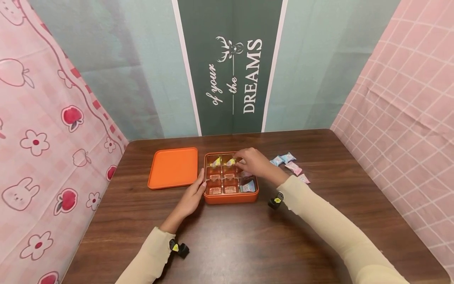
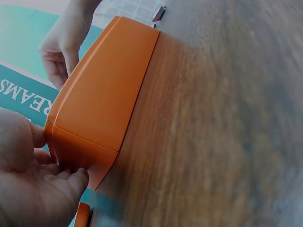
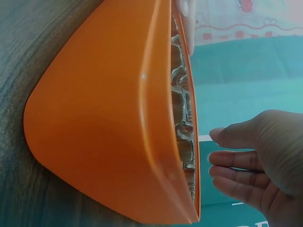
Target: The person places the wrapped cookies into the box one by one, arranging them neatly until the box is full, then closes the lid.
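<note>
An orange box [image 1: 231, 198] with a clear divided insert stands uncovered on the table. My left hand [image 1: 191, 197] grips its left side, thumb at the rim and fingers against the outer wall in the left wrist view. Over the back right compartments hovers my right hand [image 1: 253, 161]; in the right wrist view its thumb and fingers are apart, with nothing visible between them. Yellow-wrapped candies [image 1: 216, 161] lie in the back left and back middle compartments. A blue-wrapped candy [image 1: 248, 186] sits in the front right one. Behind it, something pinkish is partly hidden by my right hand.
An orange lid [image 1: 173, 167] lies flat to the left of the box. Right of it, loose blue candies [image 1: 288, 157] and pink candies [image 1: 293, 168] lie on the brown wooden table [image 1: 241, 240]. Fabric hangs along the back and both sides.
</note>
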{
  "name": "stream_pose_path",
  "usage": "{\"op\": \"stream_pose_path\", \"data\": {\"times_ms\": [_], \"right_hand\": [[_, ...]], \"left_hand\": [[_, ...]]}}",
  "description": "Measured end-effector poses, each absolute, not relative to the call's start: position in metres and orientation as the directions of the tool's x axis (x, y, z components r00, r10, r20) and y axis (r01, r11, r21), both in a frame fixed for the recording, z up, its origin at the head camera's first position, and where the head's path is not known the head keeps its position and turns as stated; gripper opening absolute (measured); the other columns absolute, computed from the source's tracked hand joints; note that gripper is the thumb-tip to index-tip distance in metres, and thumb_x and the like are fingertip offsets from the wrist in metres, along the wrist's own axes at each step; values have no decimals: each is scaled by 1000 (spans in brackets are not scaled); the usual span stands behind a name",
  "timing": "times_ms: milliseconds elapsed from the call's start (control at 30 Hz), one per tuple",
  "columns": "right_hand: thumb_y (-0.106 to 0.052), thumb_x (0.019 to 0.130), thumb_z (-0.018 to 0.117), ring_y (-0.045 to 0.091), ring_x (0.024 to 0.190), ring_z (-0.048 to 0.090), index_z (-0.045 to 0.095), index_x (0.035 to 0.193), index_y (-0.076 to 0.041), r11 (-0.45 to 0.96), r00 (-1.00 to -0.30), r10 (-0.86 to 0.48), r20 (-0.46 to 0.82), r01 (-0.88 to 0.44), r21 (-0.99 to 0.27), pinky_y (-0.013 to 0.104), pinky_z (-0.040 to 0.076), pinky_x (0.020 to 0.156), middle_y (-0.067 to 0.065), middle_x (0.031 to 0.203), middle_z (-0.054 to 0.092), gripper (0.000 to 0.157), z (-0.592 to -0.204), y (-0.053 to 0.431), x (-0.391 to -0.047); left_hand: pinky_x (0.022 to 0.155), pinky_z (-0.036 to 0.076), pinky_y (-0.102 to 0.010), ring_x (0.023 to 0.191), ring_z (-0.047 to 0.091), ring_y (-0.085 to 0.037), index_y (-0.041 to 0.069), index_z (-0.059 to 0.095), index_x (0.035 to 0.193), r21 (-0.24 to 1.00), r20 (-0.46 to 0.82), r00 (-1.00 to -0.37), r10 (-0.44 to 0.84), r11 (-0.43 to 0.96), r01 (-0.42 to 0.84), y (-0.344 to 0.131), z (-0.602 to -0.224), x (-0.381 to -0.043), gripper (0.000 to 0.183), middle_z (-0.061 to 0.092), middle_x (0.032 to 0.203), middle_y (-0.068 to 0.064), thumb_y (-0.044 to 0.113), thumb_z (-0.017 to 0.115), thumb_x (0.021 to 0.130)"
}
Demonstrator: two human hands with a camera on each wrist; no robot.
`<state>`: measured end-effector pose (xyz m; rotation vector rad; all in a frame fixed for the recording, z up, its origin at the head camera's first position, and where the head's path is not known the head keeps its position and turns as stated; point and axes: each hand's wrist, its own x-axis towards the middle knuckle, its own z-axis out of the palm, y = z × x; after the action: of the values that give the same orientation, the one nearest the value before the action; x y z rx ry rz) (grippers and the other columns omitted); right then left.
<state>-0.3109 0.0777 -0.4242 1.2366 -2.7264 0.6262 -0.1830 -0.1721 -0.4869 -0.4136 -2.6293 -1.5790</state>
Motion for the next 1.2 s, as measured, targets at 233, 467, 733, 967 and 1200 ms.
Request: {"op": "stream_pose_path", "data": {"times_ms": [233,467,733,967,1200], "right_hand": [[-17,84,72,24,92,66,72,102,-8,608,-689,-679,252,-721,-332,40,53,77,7,101,70,20,-422,89,-307],[-21,84,72,23,95,65,72,105,-8,648,-716,-655,241,-696,-309,42,52,82,6,103,70,24,-421,100,-304],[-23,82,75,21,96,64,71,106,-10,697,-755,-615,229,-656,-289,42,53,80,4,104,70,28,-424,118,-303],[-25,82,75,22,97,64,71,107,-10,693,-750,-613,248,-661,-288,43,52,82,4,105,70,30,-431,132,-306],[-25,81,75,21,95,65,72,107,-12,701,-761,-599,250,-649,-296,43,52,81,2,104,70,30,-433,141,-306]], "left_hand": [[113,12,-46,142,11,-30,2,14,150,868,164,-965,205,435,240,-172,-488,-183,54,8,156,-4,15,37,103],[113,13,-48,142,11,-32,2,14,150,869,170,-965,201,430,243,-171,-488,-183,54,9,156,-7,14,37,103],[113,13,-48,142,11,-32,2,13,150,870,164,-966,202,432,238,-171,-487,-183,54,9,156,-13,14,37,103],[113,13,-46,143,11,-30,3,13,150,871,150,-968,203,435,226,-171,-487,-182,54,8,156,-7,15,37,103],[112,13,-49,142,11,-33,1,12,150,867,170,-963,207,433,246,-172,-490,-184,54,9,156,-16,14,36,103]]}}
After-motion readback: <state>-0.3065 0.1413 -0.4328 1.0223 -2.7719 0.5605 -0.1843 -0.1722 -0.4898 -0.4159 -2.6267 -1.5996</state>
